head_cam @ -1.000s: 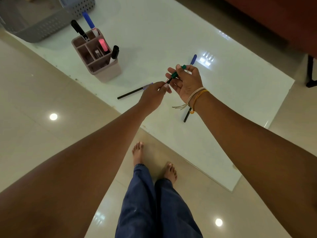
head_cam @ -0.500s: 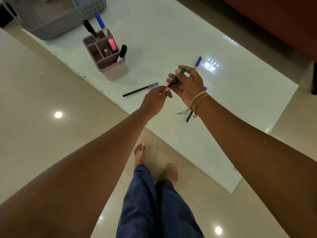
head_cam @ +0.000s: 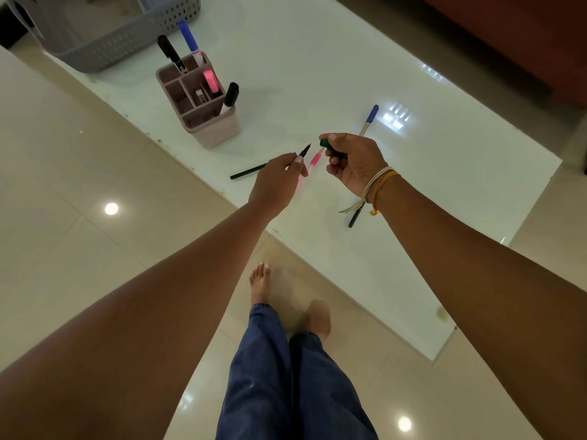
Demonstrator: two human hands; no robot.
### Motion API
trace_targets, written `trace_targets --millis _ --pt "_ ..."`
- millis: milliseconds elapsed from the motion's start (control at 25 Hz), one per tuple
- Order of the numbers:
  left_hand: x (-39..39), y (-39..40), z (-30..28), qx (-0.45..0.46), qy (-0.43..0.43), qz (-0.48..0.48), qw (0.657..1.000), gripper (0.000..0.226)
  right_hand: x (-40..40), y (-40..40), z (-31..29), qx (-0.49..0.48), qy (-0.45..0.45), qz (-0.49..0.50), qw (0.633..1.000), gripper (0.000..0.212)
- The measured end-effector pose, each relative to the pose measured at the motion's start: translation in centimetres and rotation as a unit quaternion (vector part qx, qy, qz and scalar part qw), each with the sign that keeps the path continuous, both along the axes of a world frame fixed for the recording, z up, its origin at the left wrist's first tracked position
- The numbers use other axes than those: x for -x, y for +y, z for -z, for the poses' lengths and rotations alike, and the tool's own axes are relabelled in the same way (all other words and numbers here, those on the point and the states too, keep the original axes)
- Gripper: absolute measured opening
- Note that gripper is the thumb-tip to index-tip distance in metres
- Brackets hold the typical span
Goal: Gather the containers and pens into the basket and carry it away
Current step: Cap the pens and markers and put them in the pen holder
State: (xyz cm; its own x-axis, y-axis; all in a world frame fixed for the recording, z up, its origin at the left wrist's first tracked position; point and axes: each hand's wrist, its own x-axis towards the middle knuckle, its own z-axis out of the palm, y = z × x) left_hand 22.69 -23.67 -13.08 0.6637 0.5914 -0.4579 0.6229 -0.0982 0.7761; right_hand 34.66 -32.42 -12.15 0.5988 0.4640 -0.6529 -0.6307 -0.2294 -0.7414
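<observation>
My left hand [head_cam: 277,181] is closed on two pens, a black-tipped pen [head_cam: 305,150] and a pink pen [head_cam: 315,160], both pointing up and to the right. My right hand [head_cam: 354,161] is a little to the right and grips a green pen [head_cam: 326,144], mostly hidden in the fingers. On the white table [head_cam: 317,58] lie a black pen [head_cam: 247,172] left of my left hand, a blue-capped pen [head_cam: 370,119] behind my right hand, and a dark pen [head_cam: 354,217] under my right wrist. A pinkish pen holder [head_cam: 219,128] with several markers stands at the left, and the grey basket [head_cam: 127,39] is behind it.
The table's near edge runs diagonally from upper left to lower right. My feet and blue trousers [head_cam: 295,376] are on the tiled floor just in front of it. A dark red piece of furniture [head_cam: 524,36] fills the far right corner.
My hands have come apart. The black-tipped and pink pens are now in my left hand, while the right hand has turned palm down and keeps the green pen.
</observation>
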Motion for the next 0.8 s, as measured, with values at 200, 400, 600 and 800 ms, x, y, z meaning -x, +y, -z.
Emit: trace_targets --millis 200,400,600,800 --pt "0.4 0.2 -0.1 -0.013 0.0 0.036 0.999 0.035 -0.4 0.3 0.2 0.008 -0.022 -0.068 0.997 0.026" --pt "0.1 0.6 -0.4 -0.052 0.028 0.069 0.996 0.032 -0.8 0.7 0.5 0.05 -0.093 -0.156 0.982 0.023" --pt "-0.6 1.0 -0.1 -0.031 0.042 0.107 0.993 0.027 -0.7 1.6 0.5 0.102 -0.183 -0.222 0.952 0.032" --pt "-1.6 0.3 -1.2 0.083 -0.026 -0.028 0.996 0.01 0.3 2.6 0.8 0.066 -0.18 -0.004 0.981 0.019"
